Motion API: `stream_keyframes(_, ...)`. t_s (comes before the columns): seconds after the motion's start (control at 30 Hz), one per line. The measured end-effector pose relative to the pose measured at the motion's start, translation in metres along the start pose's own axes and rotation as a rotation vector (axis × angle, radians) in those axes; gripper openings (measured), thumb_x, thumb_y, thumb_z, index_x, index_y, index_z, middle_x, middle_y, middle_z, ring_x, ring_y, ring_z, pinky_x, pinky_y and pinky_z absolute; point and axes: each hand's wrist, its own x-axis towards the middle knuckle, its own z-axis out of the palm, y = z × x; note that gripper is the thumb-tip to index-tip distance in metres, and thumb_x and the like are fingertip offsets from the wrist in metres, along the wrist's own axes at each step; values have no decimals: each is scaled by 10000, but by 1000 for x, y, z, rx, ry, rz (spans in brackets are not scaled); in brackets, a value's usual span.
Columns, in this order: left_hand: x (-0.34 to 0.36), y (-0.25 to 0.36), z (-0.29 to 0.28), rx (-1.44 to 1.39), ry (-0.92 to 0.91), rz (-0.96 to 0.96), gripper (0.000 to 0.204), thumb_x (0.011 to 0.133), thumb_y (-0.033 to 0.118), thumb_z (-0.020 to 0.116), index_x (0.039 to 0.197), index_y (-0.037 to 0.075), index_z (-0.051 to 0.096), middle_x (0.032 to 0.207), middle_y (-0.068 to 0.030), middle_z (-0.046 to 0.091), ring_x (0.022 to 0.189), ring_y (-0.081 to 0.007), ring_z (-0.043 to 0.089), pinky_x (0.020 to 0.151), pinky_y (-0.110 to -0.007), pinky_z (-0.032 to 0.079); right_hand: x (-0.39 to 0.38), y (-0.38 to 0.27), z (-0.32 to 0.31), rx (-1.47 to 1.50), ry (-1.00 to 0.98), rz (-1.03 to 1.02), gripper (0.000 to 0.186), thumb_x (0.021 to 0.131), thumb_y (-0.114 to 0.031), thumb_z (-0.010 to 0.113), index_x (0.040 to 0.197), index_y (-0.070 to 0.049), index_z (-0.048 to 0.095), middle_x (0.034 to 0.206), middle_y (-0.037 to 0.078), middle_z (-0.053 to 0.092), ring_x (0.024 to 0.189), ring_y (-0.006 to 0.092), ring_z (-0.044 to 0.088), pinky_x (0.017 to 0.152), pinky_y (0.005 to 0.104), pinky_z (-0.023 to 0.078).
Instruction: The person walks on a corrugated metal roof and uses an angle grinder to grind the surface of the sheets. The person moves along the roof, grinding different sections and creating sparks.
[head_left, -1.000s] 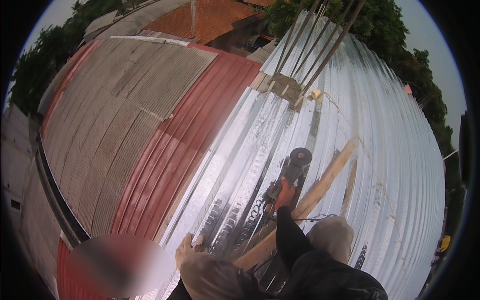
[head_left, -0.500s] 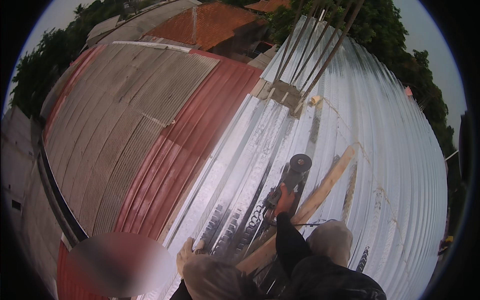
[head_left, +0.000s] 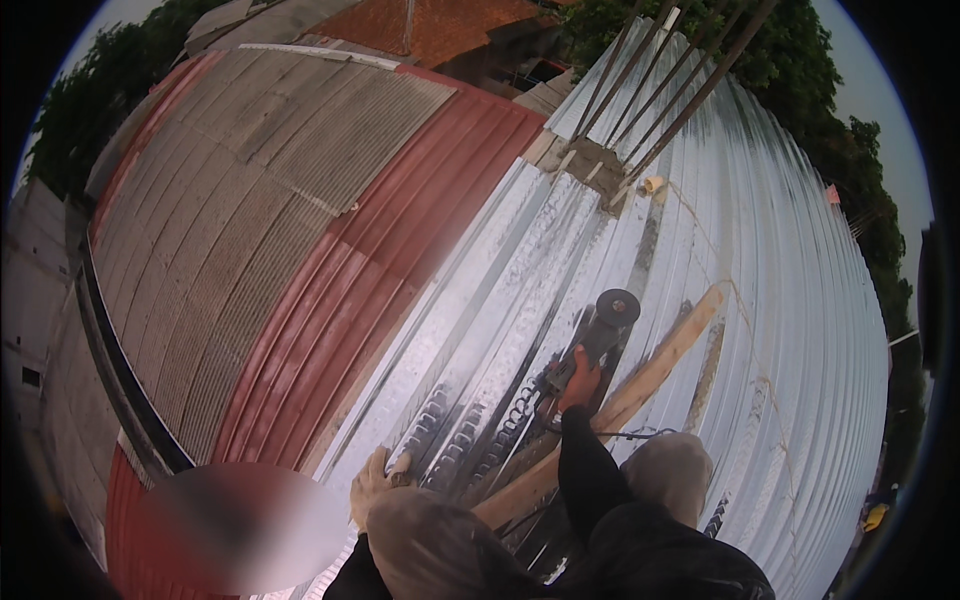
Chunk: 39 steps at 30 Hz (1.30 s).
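Note:
My right hand (head_left: 579,382) is wrapped round the dark body of an angle grinder (head_left: 602,338). Its round cutting disc (head_left: 618,307) points away from me, over the shiny corrugated metal sheets (head_left: 480,330). From the grinder a dark cord (head_left: 640,434) runs across a wooden plank (head_left: 655,358) beside it. My left hand (head_left: 372,488), pale as if gloved, rests on the sheet at the lower left, close to my knee. Its visible fingers are apart and slightly bent; the rest of that hand is partly hidden. Whether the disc touches metal is unclear.
Several tall steel rods (head_left: 665,95) rise from a rough concrete column top (head_left: 597,170) ahead. A pale yellowish object (head_left: 653,184) lies beside it, with a thin string (head_left: 738,290) trailing nearby. Red roofing (head_left: 390,260) and old grey corrugated sheets (head_left: 270,200) lie to the left.
The view has shifted, so the roofs ahead sit higher in the picture. My right hand and the grinder appear slightly farther right and up. My left hand stays on the sheet.

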Motion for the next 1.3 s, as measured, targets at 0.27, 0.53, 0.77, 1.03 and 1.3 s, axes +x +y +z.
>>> stream_keyframes(0.27, 0, 0, -5, 18, -54, -45, 458, 917, 310, 734, 1367, 345, 661, 1498, -109, 595, 1339, -381, 624, 1041, -531, 529, 1, 12, 3, 19, 20, 40, 455, 1016, -320, 782, 1300, -23, 589, 999, 110, 710, 685, 283, 748, 612, 430, 629)
stream_keyframes(0.53, 2, 5, 2, 28, -38, -45, 436, 919, 289, 727, 1351, 336, 696, 1467, -105, 605, 1299, -370, 635, 1035, -519, 530, 23, 26, -16, -70, 69, -34, 451, 1020, -319, 777, 1303, -23, 589, 1035, 106, 694, 704, 282, 744, 623, 431, 633)
stream_keyframes(0.77, 1, 4, -10, 26, -30, -37, 509, 892, 269, 760, 1385, 344, 663, 1478, -87, 590, 1297, -351, 639, 1017, -511, 536, -3, 3, 4, -3, -16, 43, 456, 1020, -310, 776, 1329, -31, 590, 1065, 110, 709, 686, 296, 750, 627, 437, 625)
stream_keyframes(1.03, 4, 4, -8, 11, -81, -12, 592, 886, 289, 796, 1442, 351, 602, 1516, -101, 564, 1374, -360, 598, 1061, -522, 517, 6, 2, -4, -6, 3, 19, 468, 1020, -319, 774, 1341, -33, 587, 1035, 112, 714, 692, 303, 756, 638, 447, 628)
stream_keyframes(1.3, 6, 2, -10, 9, -149, -12, 580, 900, 314, 795, 1442, 358, 591, 1527, -106, 555, 1408, -375, 574, 1081, -532, 505, 4, -2, -4, -21, 12, 52, 474, 1005, -339, 793, 1309, -38, 588, 1029, 113, 714, 699, 307, 763, 635, 451, 633)
